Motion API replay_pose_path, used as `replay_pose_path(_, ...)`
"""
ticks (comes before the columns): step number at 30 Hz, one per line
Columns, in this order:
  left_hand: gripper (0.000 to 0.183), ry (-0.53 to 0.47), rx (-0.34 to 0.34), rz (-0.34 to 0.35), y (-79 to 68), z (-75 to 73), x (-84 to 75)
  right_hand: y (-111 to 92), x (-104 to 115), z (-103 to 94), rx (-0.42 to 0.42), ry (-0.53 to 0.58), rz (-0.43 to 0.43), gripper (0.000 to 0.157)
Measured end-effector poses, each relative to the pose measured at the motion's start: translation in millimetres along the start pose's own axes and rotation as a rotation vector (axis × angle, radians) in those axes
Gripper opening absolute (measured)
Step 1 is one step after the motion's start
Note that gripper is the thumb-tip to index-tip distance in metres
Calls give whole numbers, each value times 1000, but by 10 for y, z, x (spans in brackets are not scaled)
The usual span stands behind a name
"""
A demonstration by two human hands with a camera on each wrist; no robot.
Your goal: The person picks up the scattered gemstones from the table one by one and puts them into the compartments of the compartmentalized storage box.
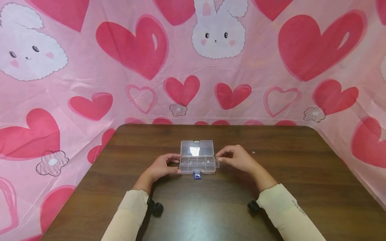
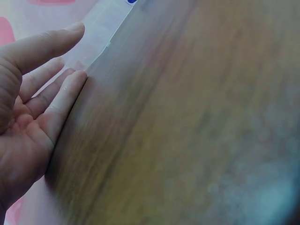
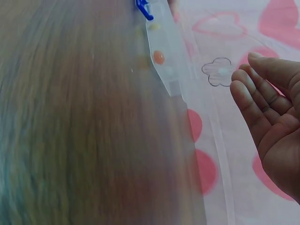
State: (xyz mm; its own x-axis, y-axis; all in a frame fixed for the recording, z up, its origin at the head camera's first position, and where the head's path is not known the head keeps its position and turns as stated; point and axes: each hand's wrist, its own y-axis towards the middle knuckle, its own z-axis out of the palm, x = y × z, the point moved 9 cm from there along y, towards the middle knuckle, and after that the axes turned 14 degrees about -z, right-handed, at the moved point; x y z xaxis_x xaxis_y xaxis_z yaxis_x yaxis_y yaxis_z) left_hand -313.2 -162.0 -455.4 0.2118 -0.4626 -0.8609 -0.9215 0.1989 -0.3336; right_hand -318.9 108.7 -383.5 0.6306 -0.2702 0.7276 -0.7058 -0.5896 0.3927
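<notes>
A clear plastic compartment box (image 1: 197, 164) stands on the table with its lid (image 1: 196, 148) raised at the back and its blue latch (image 1: 197, 175) hanging at the front. Small pieces lie in some compartments; an orange bead (image 3: 159, 57) shows through the front wall in the right wrist view. My left hand (image 1: 163, 166) is at the box's left end, thumb by the front corner and fingers extended along the side. Beside the right end, near the hanging tab (image 1: 217, 163), is my right hand (image 1: 238, 158), fingers loosely bent, with nothing visible between thumb and fingertips.
The brown wooden table (image 1: 193, 207) runs back to a pink cloth (image 1: 208, 70) printed with hearts and rabbits. A tiny pale piece (image 1: 253, 152) lies on the table right of the box. Black wrist cameras sit below both sleeves.
</notes>
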Motion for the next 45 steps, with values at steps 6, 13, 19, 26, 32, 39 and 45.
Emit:
replay_pose_path(6, 59, 4, -1, -5, -5, 3, 8, 56, 56, 55, 7, 15, -52, 14)
replay_pose_path(13, 58, 12, -3, -7, -8, 4, 6, 131, 94, 192, 57, 23, -86, 12)
replay_pose_path(19, 58, 11, -1, -12, -24, 2, -5, 195, 91, 326, 91, 54, -76, 13)
replay_pose_path(26, 59, 8, -1, -17, -24, -2, -18, 246, 94, 418, 91, 65, -82, 14)
replay_pose_path(32, 58, 14, -7, -25, -27, -4, -13, 294, 100, 468, 94, 55, -84, 13)
replay_pose_path(39, 58, 11, -10, -30, -33, 2, -14, 355, 61, 531, 93, 53, -60, 11)
replay_pose_path(45, 58, 8, -14, -35, -29, 1, -4, 395, 25, 638, 123, 4, -20, 10)
